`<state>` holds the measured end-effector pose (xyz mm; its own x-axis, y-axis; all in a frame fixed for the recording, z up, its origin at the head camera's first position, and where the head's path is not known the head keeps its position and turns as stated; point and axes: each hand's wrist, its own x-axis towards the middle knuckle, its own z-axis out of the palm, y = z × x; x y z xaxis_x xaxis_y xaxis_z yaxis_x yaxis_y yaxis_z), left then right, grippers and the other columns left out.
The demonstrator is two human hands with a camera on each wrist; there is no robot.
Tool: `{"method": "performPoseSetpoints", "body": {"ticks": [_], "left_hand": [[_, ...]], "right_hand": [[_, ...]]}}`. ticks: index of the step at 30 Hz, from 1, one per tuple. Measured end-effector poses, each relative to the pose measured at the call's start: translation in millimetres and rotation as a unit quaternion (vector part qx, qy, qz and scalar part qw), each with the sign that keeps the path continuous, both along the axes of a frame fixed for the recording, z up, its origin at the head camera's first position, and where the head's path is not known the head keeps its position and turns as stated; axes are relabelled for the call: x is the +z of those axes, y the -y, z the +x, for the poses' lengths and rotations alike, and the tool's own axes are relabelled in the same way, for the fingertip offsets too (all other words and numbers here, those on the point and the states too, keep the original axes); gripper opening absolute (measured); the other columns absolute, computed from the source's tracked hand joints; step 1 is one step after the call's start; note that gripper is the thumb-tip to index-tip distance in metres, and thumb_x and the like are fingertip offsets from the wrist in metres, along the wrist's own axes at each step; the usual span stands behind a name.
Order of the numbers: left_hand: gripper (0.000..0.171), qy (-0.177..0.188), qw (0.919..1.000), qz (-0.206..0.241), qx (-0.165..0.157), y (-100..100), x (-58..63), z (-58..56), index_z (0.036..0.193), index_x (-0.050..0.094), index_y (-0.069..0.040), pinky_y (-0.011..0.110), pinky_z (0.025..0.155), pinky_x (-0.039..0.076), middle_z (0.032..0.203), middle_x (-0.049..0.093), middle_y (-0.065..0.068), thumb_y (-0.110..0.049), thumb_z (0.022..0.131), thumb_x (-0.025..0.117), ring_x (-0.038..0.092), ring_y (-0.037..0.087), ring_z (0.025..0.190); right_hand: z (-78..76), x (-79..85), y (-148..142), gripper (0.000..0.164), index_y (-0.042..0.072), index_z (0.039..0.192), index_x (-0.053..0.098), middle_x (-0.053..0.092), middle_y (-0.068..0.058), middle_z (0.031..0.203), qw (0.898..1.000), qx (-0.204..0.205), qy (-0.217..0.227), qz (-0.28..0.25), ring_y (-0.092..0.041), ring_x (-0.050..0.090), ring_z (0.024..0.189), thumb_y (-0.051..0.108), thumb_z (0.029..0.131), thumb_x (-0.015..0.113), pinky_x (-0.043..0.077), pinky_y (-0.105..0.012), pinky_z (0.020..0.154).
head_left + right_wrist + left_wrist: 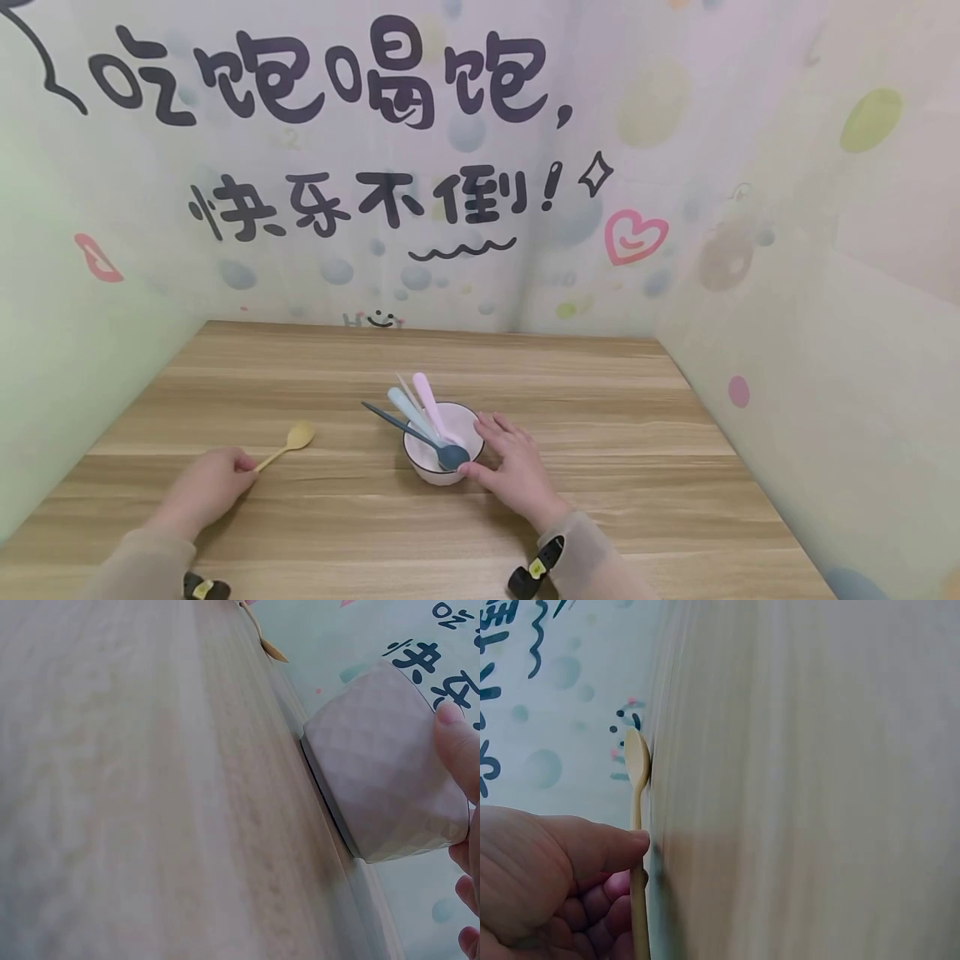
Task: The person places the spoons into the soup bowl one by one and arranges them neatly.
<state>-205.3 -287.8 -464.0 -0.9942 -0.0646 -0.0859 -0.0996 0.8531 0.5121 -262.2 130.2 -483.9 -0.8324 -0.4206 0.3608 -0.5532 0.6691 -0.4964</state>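
My left hand (pixel 212 486) pinches a yellow spoon (pixel 300 435) by its handle, between thumb and fingers, left of the bowl. In the left wrist view the spoon (pixel 637 759) has its oval head pointing away from the hand. On the right, my right hand (pixel 517 471) holds the side of a white bowl (pixel 432 477) with a dark rim, thumb at the near edge and fingers along the right. The right wrist view shows the bowl's faceted outer wall (pixel 390 765). Inside the bowl lean a dark blue spoon (pixel 453 457), a light blue handle (pixel 408 410), a pink handle (pixel 426 396) and a thin pale one.
The bowl stands on a wood-grain table (pixel 337 542). A printed white backdrop (pixel 315 275) with dark lettering rises behind it, and pale side panels border the table at left and right. A dark wrist camera (pixel 536 568) is strapped on each wrist.
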Motion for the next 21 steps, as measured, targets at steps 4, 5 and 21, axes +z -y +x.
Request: {"method": "performPoseSetpoints", "body": {"ticks": [4,5,21], "left_hand": [[0.014,-0.004,0.9999,0.006,-0.007,-5,-1.0,-1.3,0.094,0.064,0.004,0.042,0.067,0.045,0.08,0.06,0.005,-0.009,0.088,0.062,0.053,0.019,0.072],[0.014,-0.004,0.9999,0.008,-0.007,-5,-1.4,-1.5,0.094,0.064,0.004,0.042,0.067,0.045,0.08,0.06,0.005,-0.009,0.088,0.062,0.053,0.019,0.072],[0.032,0.011,0.9969,0.073,0.028,10,-9.9,7.5,0.095,0.061,0.007,0.036,0.067,0.043,0.085,0.063,0.006,-0.02,0.082,0.073,0.056,0.018,0.076]], "right_hand": [[0.3,0.0,0,0.074,0.006,0.136,0.054,0.05,-0.004,0.142,1.0,0.001,-0.001,0.0,-0.027,0.036,0.137,0.053,0.08,0.07,0.026,-0.056,0.107],[0.3,-0.1,0,0.074,0.006,0.136,0.054,0.05,-0.004,0.142,1.0,0.001,-0.001,0.0,-0.027,0.036,0.137,0.053,0.08,0.07,0.026,-0.056,0.107],[-0.6,-0.6,-1,0.076,0.007,0.137,0.053,0.049,-0.003,0.143,1.0,-0.001,0.003,0.004,-0.027,0.035,0.137,0.057,0.081,0.068,0.026,-0.056,0.107]]}}
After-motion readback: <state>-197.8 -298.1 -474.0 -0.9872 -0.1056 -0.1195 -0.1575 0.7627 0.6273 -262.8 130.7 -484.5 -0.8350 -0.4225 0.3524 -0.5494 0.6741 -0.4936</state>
